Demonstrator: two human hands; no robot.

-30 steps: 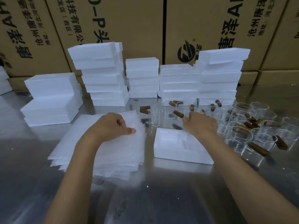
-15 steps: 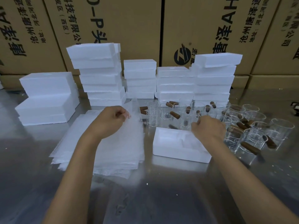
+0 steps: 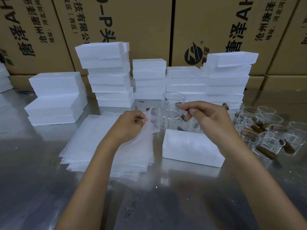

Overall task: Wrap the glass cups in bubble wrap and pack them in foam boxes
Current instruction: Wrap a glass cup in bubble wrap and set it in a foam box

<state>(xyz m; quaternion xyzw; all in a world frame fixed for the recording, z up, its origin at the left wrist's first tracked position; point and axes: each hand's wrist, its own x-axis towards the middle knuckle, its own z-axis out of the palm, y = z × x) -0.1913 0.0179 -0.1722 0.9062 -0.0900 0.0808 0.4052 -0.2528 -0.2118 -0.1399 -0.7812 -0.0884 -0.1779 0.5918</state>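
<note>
Lifted now: right hand (image 3: 211, 118) grips cup (image 3: 173, 105); left hand (image 3: 131, 123) pinches bubble wrap (image 3: 149, 128)

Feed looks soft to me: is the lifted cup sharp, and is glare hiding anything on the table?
Head view: the cup in the right hand is faint and slightly blurred, its handle hidden. The steel table shows soft reflections, no blown-out glare. Wide-angle bending tilts the cartons at the edges.

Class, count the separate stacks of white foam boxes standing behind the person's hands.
5: low stack far left, tallest, short middle, next, right. Another sits partly cut off at the left edge.
</note>
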